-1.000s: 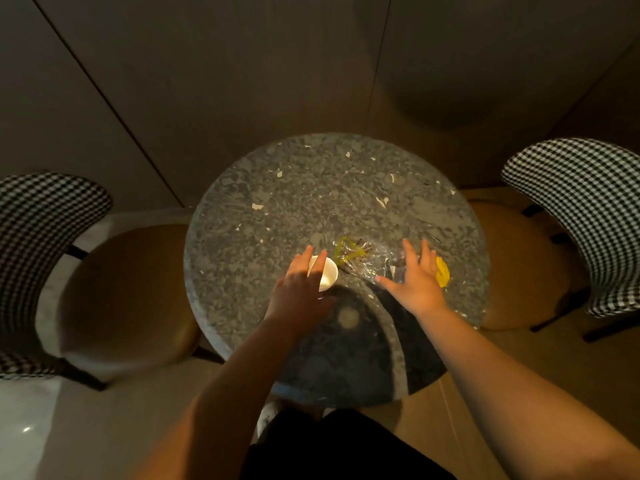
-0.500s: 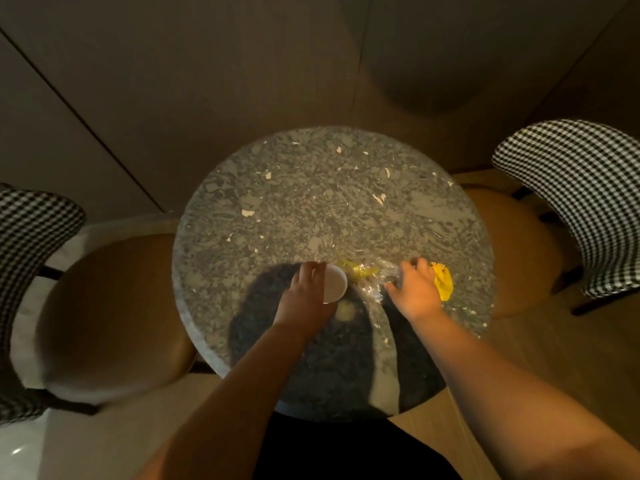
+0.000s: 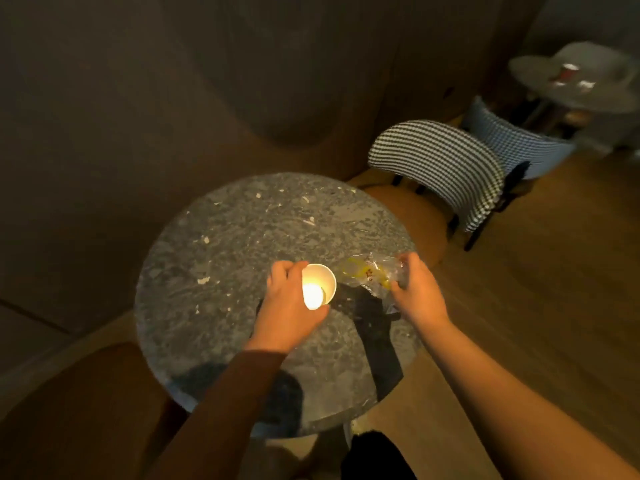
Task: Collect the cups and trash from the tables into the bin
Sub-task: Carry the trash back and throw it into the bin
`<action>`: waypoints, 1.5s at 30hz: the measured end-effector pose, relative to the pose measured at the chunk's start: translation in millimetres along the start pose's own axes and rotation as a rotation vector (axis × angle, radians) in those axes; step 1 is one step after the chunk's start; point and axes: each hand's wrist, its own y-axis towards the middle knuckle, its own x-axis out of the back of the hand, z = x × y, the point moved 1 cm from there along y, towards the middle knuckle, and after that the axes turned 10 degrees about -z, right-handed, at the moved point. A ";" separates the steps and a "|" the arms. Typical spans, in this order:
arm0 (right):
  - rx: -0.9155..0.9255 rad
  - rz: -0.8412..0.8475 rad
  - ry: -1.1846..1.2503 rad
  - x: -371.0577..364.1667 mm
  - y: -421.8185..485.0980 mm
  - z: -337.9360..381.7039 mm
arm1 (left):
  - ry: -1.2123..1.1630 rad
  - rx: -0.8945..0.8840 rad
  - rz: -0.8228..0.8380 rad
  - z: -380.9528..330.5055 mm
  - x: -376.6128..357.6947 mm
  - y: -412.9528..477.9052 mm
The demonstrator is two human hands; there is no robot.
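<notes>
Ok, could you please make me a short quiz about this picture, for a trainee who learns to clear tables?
1. True or false: the left hand grips the white cup.
2. What does the right hand hold? A) a spoon B) a clear plastic wrapper C) a plate
3. Fill in: besides the round table, a second table shows in the picture's upper ____ corner.

Key: 1 true; 2 B; 3 right.
</notes>
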 end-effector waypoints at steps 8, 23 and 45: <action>-0.022 -0.132 -0.113 109.6 -97.9 -28.3 | -0.172 -0.283 0.134 -110.1 8.6 -34.6; -0.573 -0.778 -0.356 355.8 -456.2 -153.3 | -0.405 -0.890 0.493 -356.3 -62.8 -332.4; -1.233 -1.273 -0.699 542.8 -1032.0 -298.1 | -0.716 -1.503 1.132 -567.1 -113.8 -945.9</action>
